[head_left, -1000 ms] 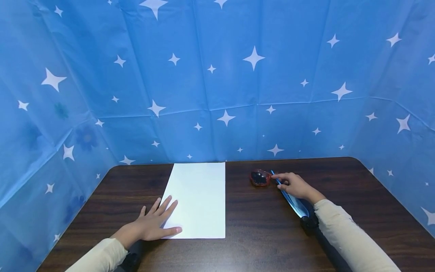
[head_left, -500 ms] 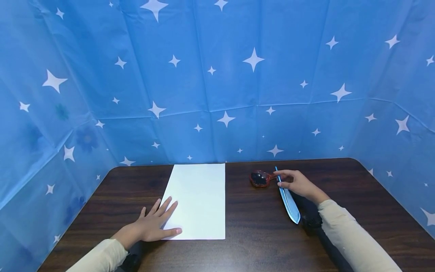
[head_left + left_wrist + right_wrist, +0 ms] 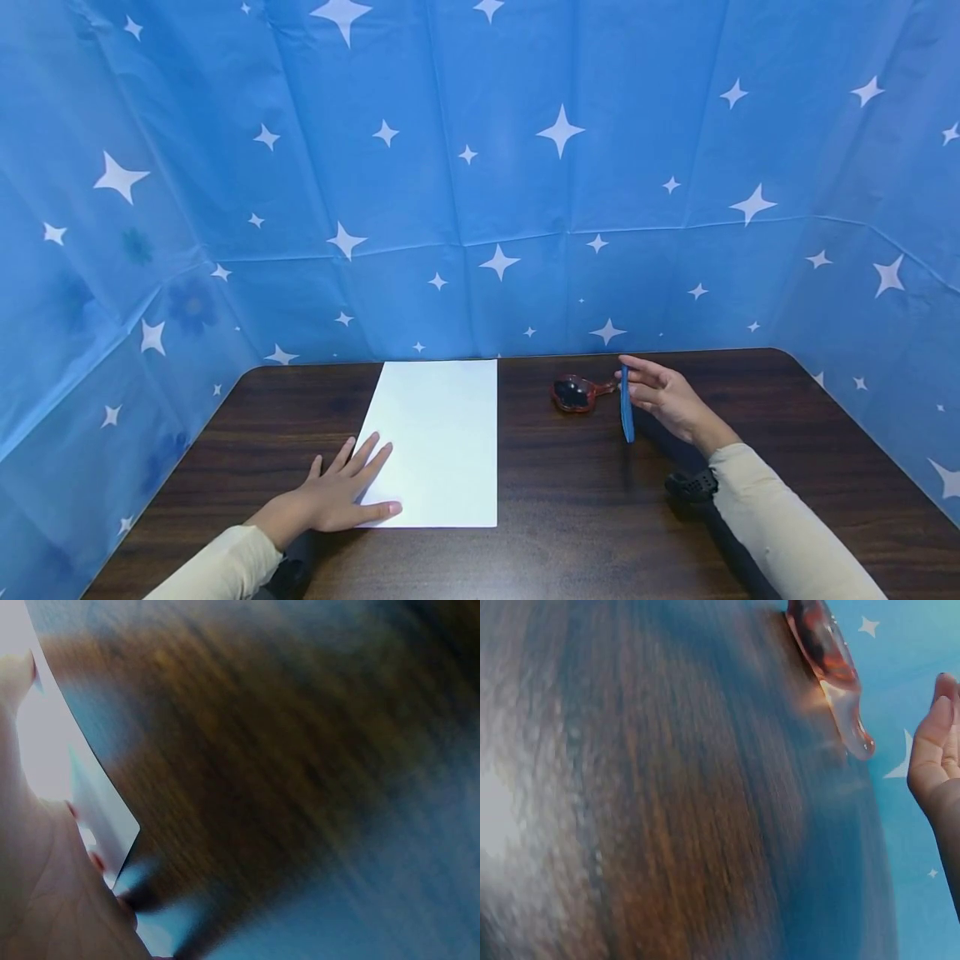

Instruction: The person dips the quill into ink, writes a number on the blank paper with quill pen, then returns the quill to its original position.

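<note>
A white sheet of paper (image 3: 438, 442) lies on the dark wooden table (image 3: 570, 517). My left hand (image 3: 337, 496) rests flat on the paper's near left corner, fingers straight; the left wrist view shows the paper's corner (image 3: 112, 832) by my palm. My right hand (image 3: 660, 396) pinches a blue feather quill (image 3: 626, 408) near its upper end and holds it upright above the table. Just left of it sits a small red ink dish with a short handle (image 3: 576, 392), also seen as the red dish (image 3: 829, 660) in the right wrist view.
Blue star-patterned sheeting (image 3: 480, 183) walls the table on the back and both sides. Bare table surface lies to the right of my right arm and along the near edge.
My right hand has lifted the blue quill off the table and swung it from lying slanted to hanging nearly upright beside the ink dish. The left hand and paper have not moved.
</note>
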Tool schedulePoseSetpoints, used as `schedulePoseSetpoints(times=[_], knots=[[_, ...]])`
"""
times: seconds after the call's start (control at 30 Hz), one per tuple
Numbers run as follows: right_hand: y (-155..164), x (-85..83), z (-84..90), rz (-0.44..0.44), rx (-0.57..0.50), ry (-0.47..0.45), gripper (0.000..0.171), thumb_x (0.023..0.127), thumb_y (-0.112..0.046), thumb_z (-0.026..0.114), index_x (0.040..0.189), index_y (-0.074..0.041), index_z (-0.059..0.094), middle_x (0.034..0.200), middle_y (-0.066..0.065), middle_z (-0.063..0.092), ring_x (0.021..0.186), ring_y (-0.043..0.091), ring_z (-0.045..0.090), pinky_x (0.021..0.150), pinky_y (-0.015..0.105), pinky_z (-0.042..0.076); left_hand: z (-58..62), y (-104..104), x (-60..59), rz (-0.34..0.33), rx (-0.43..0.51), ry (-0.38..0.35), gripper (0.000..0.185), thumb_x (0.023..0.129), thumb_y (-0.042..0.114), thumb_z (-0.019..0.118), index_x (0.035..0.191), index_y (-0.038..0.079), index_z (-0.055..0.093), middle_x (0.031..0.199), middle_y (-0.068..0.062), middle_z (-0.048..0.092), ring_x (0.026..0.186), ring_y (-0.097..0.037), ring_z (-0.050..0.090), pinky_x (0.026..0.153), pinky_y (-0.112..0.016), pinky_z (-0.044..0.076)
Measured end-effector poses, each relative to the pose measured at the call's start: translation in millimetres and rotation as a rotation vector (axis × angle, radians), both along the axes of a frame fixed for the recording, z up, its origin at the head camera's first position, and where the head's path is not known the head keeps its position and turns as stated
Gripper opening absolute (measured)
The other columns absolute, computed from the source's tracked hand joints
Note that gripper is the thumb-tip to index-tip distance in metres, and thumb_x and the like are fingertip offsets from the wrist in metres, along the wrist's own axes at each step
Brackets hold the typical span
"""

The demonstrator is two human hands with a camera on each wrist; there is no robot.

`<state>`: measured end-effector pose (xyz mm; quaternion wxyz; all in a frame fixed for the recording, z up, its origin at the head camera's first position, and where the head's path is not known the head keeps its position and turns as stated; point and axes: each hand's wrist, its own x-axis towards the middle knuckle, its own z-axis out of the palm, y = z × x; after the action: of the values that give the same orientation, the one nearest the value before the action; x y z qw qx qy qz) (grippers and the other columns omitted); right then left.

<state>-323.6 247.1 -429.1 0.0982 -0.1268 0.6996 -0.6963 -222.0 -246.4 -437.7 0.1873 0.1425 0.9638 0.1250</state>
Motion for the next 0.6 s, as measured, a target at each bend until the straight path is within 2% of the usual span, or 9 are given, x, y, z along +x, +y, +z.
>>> schedulePoseSetpoints(times=[0.1, 0.23, 0.37, 0.47, 0.6], knots=[[0.1, -0.4, -0.3, -0.014, -0.081, -0.032, 0.062, 0.097, -0.009, 0.056, 0.15, 0.002, 0.024, 0.112, -0.008, 0.062, 0.102, 0.003, 0.062, 0.089, 0.022, 0.05, -0.2, -0.6, -0.3, -0.001, 0.006, 0.013, 0.095, 0.085, 0.073, 0.046, 0.155, 0.017, 0.014, 0.162, -0.012, -0.001, 0.144, -0.045, -0.003, 0.099, -0.077, -0.007], [-2.1, 0.1, 0.0, -0.031, -0.166, -0.061, 0.059, 0.098, -0.008, 0.054, 0.149, 0.003, 0.026, 0.109, -0.005, 0.063, 0.102, 0.003, 0.062, 0.088, 0.019, 0.05, -1.1, -1.3, -1.0, -0.002, -0.01, 0.012, 0.095, 0.085, 0.074, 0.045, 0.155, 0.018, 0.013, 0.162, -0.011, -0.002, 0.145, -0.044, -0.004, 0.1, -0.077, -0.006], [-4.9, 0.2, -1.8, -0.064, -0.139, -0.043, 0.057, 0.096, -0.008, 0.057, 0.146, 0.003, 0.031, 0.111, -0.007, 0.063, 0.106, 0.003, 0.061, 0.093, 0.023, 0.048, -4.2, -1.9, -1.8, 0.001, -0.017, 0.024, 0.095, 0.084, 0.075, 0.045, 0.155, 0.02, 0.013, 0.162, -0.009, -0.002, 0.145, -0.043, -0.003, 0.1, -0.077, -0.005], [-7.9, 3.5, 0.7, -0.078, -0.15, -0.03, 0.051, 0.094, -0.01, 0.061, 0.14, 0.003, 0.04, 0.109, -0.009, 0.065, 0.104, 0.004, 0.062, 0.095, 0.027, 0.048, -5.1, -2.2, -2.3, 0.003, -0.017, 0.025, 0.095, 0.084, 0.075, 0.044, 0.155, 0.02, 0.013, 0.162, -0.009, -0.002, 0.145, -0.043, -0.003, 0.1, -0.077, -0.005], [-10.4, 11.5, 6.3, -0.001, -0.264, 0.017, 0.037, 0.095, -0.01, 0.061, 0.129, 0.0, 0.051, 0.104, -0.004, 0.07, 0.097, 0.007, 0.067, 0.09, 0.025, 0.051, -5.7, -3.0, -3.3, -0.004, -0.013, 0.015, 0.096, 0.084, 0.075, 0.044, 0.155, 0.02, 0.012, 0.162, -0.01, -0.003, 0.145, -0.044, -0.004, 0.099, -0.077, -0.006]])
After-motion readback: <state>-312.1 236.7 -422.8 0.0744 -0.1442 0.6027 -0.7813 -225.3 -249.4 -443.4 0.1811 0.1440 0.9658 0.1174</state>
